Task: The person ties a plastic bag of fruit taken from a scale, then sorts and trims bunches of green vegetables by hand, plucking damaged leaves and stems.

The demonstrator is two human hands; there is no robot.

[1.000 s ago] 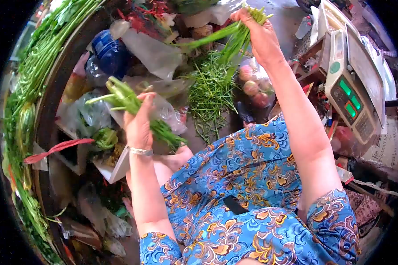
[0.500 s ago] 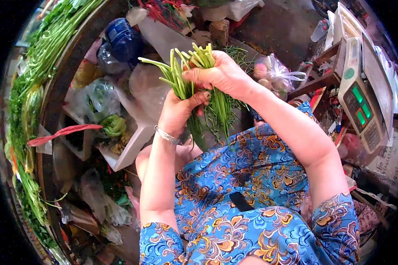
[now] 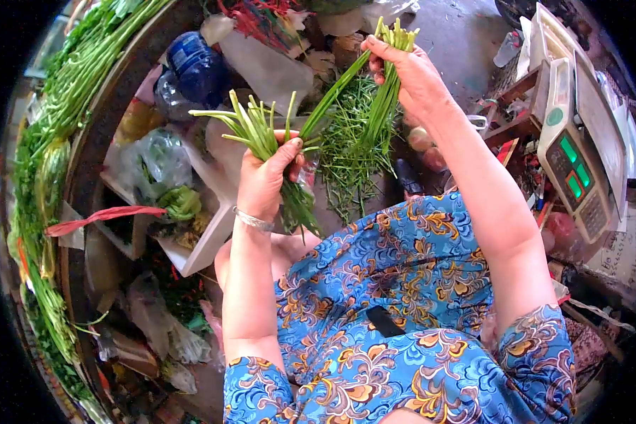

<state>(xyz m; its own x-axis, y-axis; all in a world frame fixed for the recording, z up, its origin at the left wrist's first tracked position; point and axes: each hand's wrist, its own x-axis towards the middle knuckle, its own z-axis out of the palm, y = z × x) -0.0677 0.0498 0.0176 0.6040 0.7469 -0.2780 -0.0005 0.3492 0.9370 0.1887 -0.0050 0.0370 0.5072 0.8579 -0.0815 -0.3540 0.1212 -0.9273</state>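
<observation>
My left hand [image 3: 265, 177] is wrapped round a bunch of green stalks [image 3: 256, 133], their pale cut ends pointing up and left and their leaves hanging below the fist. Higher up and to the right, my right hand [image 3: 410, 71] grips a second bunch of green stalks [image 3: 383, 106], pale ends up. A few of its stems slant down toward the left bunch. Beneath and between the hands, a loose pile of thin green trimmings [image 3: 346, 166] lies on the floor.
At the right stands a scale [image 3: 569, 162] with lit green digits. Bagged round fruit [image 3: 424, 145] sits behind my right forearm. A blue plastic jug [image 3: 194, 60], clear bags [image 3: 155, 159] and a white box edge [image 3: 208, 240] are at the left. Long greens [image 3: 85, 92] line the curved ledge.
The hands were together at the stalks half a second ago. Now my right hand has moved up and right with its bunch, and my left hand slightly down and left with the other.
</observation>
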